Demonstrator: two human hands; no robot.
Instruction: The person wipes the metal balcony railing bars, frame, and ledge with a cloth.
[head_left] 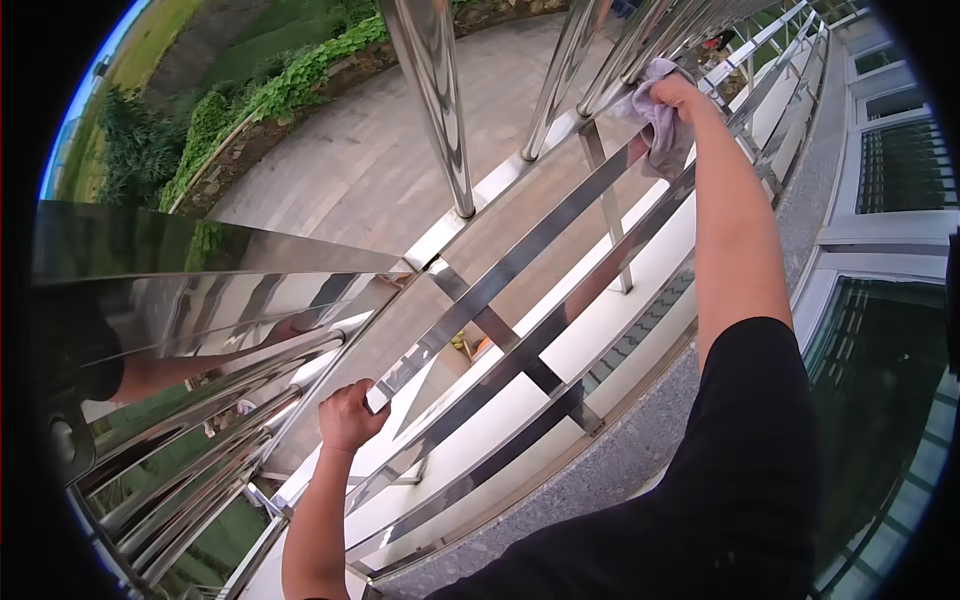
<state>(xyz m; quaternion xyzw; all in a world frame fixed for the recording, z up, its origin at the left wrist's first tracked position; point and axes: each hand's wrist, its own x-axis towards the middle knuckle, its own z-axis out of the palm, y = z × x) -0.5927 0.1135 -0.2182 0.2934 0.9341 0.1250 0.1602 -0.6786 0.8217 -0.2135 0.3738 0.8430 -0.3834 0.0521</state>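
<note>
My right hand grips a crumpled greyish-purple cloth at the upper right. The cloth lies over a flat shiny metal bar and hangs down beside it. At the lower left, my left hand is closed round the near end of that same bar. Below it, more flat metal bars run roughly parallel, joined by short crosspieces.
Upright polished posts stand along a white ledge. More tubes and a reflective panel are at the left. Windows and a grey stone edge line the right. A paved yard lies below.
</note>
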